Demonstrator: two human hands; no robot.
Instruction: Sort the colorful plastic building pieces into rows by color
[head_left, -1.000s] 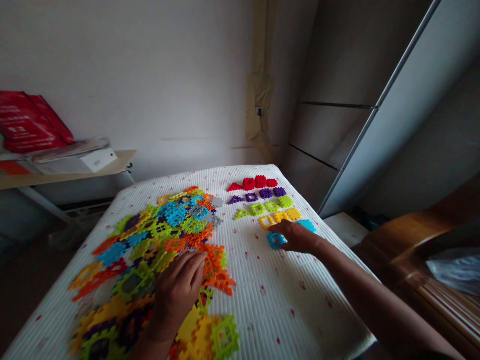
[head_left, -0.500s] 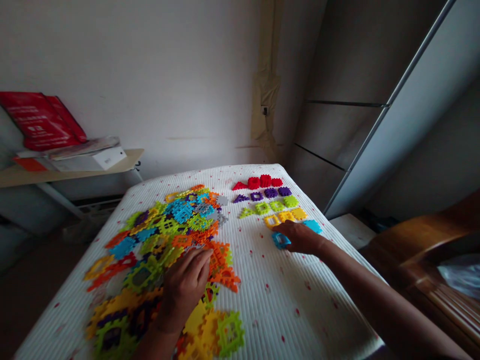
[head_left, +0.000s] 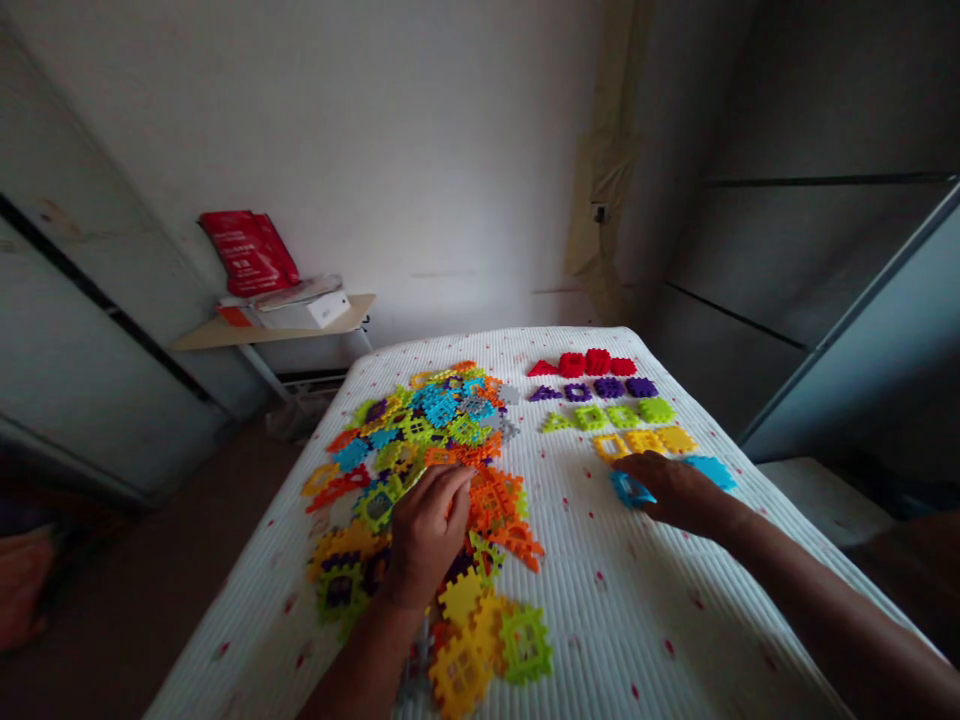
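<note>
Colourful plastic pieces lie in a wide pile (head_left: pixel 405 430) on the left half of the white quilted surface (head_left: pixel 570 600). My left hand (head_left: pixel 431 520) is over the pile, fingers curled together, and a thin yellow-green piece (head_left: pixel 415 477) shows at its fingertips. On the right, my right hand (head_left: pixel 667 485) reaches down to a blue frame piece (head_left: pixel 630 489), its fingers touching it. Beyond that hand lies a solid blue piece (head_left: pixel 712 472). Rows of red (head_left: pixel 572 365), purple (head_left: pixel 577 392), green (head_left: pixel 589 417) and yellow (head_left: pixel 643 440) pieces stretch away behind it.
A small table (head_left: pixel 202 334) at the back left holds a white box (head_left: pixel 307 306) and a red bag (head_left: pixel 249 252). A wall socket (head_left: pixel 598 212) is at the back. Dark cabinet panels (head_left: pixel 810 240) stand on the right.
The view has turned left, so everything sits further right. A thin yellow-green piece now shows at my left fingertips. My right hand stays at the blue frame piece.
</note>
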